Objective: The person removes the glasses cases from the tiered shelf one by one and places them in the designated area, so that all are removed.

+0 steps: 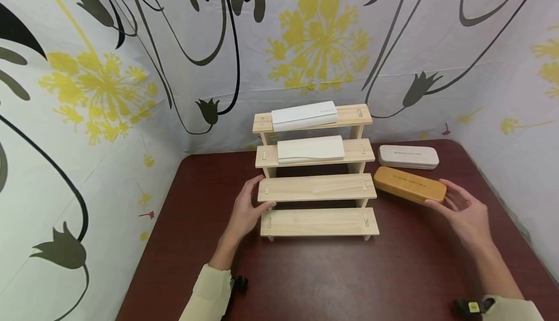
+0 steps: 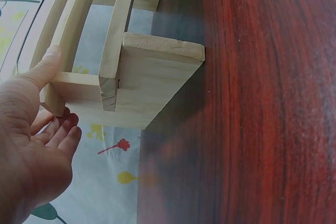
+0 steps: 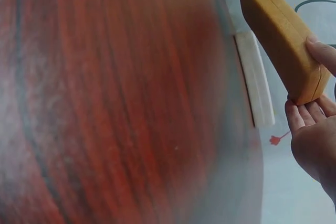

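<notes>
My right hand (image 1: 469, 216) grips the right end of a mustard-yellow glasses case (image 1: 408, 185), thumb on the near side and fingers round the end. In the right wrist view the case (image 3: 278, 38) is tilted and held above the table. My left hand (image 1: 244, 209) holds the left end of the second-lowest board of a stepped wooden stand (image 1: 316, 188). The left wrist view shows the thumb over this board's edge and the fingers curled beneath. White glasses cases lie on the upper two boards: one on the top board (image 1: 304, 115), another on the board below (image 1: 311, 149).
A pale glasses case (image 1: 408, 157) lies on the dark red wooden table (image 1: 323, 277), right of the stand and behind the yellow case. Patterned cloth (image 1: 279, 59) with flowers hangs behind the table and at both sides.
</notes>
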`<move>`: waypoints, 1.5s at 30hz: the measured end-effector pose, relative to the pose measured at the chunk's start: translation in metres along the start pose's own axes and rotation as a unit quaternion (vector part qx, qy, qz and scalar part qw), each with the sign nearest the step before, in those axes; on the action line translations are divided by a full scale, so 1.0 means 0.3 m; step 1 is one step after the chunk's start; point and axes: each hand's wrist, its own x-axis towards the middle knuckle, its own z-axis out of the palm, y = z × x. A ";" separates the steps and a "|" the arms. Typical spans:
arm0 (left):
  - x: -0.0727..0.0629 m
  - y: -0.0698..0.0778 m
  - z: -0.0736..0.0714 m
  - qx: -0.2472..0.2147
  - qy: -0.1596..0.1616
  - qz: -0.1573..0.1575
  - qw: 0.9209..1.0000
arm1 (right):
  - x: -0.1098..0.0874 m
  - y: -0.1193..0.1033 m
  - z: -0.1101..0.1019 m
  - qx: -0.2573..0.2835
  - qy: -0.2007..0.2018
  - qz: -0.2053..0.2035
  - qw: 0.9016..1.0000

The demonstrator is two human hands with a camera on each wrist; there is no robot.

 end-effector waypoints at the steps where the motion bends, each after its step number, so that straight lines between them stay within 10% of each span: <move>1: 0.000 0.000 0.000 0.000 0.000 0.000 1.000 | 0.003 0.004 0.001 -0.003 -0.003 0.002 1.000; 45: 0.000 -0.010 0.002 0.005 0.003 0.008 1.000 | 0.164 0.103 -0.035 -0.182 -0.097 -0.034 0.978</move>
